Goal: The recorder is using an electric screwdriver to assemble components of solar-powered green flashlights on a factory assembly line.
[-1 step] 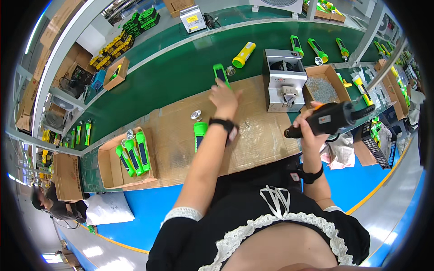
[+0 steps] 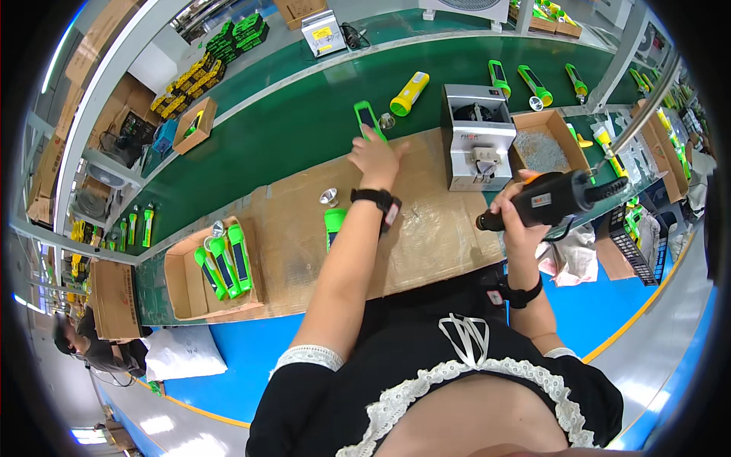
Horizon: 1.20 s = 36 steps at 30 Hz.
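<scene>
My left hand reaches to the belt's near edge, its fingertips on the lower end of a green flashlight with a dark panel. Its thumb stands apart from the fingers. Beside that flashlight lies a small shiny reflector. My right hand is closed around a black electric screwdriver, whose tip points left above the cardboard. Partly covered by my left forearm, a second green flashlight lies on the cardboard sheet, with a reflector above it.
A grey machine stands at the cardboard's right, next to a box of small screws. At left an open carton holds several green flashlights. A yellow flashlight and several green ones lie on the green belt. Another person is at far left.
My left hand has shifted slightly left and away from me, and the green flashlight at its fingertips has moved a little the same way. The screwdriver has barely moved.
</scene>
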{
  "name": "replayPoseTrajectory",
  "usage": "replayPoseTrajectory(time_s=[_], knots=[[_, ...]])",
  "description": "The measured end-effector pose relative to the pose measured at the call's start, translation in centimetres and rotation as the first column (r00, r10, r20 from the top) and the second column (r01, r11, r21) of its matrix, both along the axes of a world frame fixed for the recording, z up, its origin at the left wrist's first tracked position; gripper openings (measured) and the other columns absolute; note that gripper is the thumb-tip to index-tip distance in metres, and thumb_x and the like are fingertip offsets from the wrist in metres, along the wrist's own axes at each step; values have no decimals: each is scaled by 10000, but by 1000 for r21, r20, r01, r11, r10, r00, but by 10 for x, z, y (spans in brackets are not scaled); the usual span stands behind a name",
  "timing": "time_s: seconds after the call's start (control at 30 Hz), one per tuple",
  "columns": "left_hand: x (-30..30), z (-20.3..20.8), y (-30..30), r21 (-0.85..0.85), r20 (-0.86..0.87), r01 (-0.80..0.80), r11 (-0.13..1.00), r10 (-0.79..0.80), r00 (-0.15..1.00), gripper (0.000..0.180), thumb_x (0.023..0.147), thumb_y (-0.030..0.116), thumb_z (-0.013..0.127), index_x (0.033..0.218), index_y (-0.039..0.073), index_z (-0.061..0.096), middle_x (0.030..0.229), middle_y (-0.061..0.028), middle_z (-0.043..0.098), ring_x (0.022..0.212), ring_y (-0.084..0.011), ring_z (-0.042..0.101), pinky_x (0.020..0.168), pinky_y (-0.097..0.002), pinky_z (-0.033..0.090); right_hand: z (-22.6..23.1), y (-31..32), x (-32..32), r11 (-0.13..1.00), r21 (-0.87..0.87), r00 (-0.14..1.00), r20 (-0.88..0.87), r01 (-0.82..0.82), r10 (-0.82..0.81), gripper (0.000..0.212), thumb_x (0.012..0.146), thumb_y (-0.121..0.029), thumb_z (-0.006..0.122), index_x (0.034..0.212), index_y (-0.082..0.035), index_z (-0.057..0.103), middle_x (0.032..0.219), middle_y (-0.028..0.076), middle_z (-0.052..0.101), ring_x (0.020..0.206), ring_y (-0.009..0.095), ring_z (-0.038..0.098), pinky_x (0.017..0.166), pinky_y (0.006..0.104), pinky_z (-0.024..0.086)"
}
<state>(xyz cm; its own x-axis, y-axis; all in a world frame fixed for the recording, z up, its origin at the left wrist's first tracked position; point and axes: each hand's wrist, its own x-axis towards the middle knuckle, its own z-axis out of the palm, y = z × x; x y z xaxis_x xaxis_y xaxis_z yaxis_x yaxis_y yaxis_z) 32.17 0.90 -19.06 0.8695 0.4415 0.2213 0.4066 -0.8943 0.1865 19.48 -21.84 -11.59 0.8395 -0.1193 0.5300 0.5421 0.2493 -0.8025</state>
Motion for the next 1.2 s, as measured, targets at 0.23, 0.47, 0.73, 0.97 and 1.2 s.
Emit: replayPoseTrajectory(time_s=[0.23,0.47,0.73,0.97,1.2], knots=[[-67,28,9,17,96,182,983,-183,978,497,788,451,636,1101,70,575,1127,-210,536,1044,-375,520,871,-525,402,3,-18,70,994,108,990,135,37,-51,448,810,47,552,1202,29,338,756,74,547,679,142,549,679,282,468],[-192,20,29,-180,-256,12,984,-58,965,475,826,322,623,1250,151,492,997,-265,502,872,-443,559,725,-497,466,3,-23,107,993,117,988,157,-12,-7,457,775,84,585,1191,43,399,728,67,563,642,114,561,632,246,468],[-216,26,-3,-499,-192,171,849,-301,934,621,752,95,585,1344,97,398,748,-214,607,690,-373,610,620,-465,483,22,-12,109,960,-277,997,67,-28,48,382,747,64,561,1108,28,443,675,38,549,591,117,548,595,260,464],[-201,16,-24,-55,23,299,953,-298,954,560,548,268,820,1021,58,606,1055,-156,520,999,-339,487,861,-413,389,-2,-22,47,947,-12,947,28,-321,321,452,808,-20,581,1200,15,358,694,67,494,612,172,521,622,333,459],[-181,-2,-55,-96,239,625,775,-592,770,562,605,197,782,1086,30,544,1075,-157,530,1024,-343,497,887,-441,388,-20,-11,2,955,24,952,89,-297,294,448,785,82,548,1185,39,352,713,77,532,635,147,542,630,281,474]])
